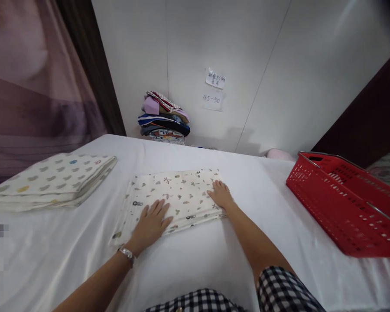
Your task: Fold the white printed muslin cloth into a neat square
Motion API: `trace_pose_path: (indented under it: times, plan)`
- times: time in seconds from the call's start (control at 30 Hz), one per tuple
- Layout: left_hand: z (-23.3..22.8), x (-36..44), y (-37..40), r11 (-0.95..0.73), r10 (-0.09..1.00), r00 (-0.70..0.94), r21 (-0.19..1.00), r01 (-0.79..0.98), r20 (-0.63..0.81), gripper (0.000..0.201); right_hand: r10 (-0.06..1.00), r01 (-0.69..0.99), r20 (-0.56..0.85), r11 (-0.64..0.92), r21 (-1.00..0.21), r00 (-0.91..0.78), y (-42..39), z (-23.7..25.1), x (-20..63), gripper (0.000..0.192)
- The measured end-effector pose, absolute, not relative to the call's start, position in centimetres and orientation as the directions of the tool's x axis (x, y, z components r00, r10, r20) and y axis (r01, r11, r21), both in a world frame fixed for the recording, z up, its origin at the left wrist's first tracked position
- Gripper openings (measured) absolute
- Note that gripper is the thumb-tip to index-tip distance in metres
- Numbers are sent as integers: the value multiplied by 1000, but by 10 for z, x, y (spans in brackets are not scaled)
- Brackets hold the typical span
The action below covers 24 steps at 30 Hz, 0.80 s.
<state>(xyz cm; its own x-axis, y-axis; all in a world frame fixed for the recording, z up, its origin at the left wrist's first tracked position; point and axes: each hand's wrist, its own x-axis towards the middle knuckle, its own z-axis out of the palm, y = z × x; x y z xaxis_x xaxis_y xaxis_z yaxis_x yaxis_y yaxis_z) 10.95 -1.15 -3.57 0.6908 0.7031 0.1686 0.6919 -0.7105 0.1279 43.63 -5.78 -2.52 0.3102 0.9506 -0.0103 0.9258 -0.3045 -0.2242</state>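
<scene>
While we are inspecting the white sheet (195, 264), we are finding the printed cloth (182, 195) lying flat on it, directly before the person, between the grey-spotted folded cloth (48, 175) on the left and the red basket (328, 210) on the right. The left hand (152, 221) is resting palm down on the near left part, its fingers extended and apart. The right hand (220, 194) is lying palm down at the right edge, fingers loosely spread. We are observing neither hand gripping anything; both are merely touching the fabric.

As to handling, we are judging the piece to be light, soft and pliant, with no apparent fragility. We are rating its own surface as not slippery, although its layers could be sliding over one another. For a hold, we are favouring the two short ends, all layers being pinched together between thumb and fingers.

As to appearance, we are recording an off-white ground scattered with small motifs in green, brown, grey and black, some resembling palm trees. We are also noting a roughly rectangular outline and stacked layers showing along the near edge.
</scene>
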Motion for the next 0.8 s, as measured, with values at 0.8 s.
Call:
trace_pose_path:
  times: [0.8]
  plan:
    - [4,86,45,-463,879,428,160,872,210,49,966,969,92,-237,-68,242,-21,-18,422,63]
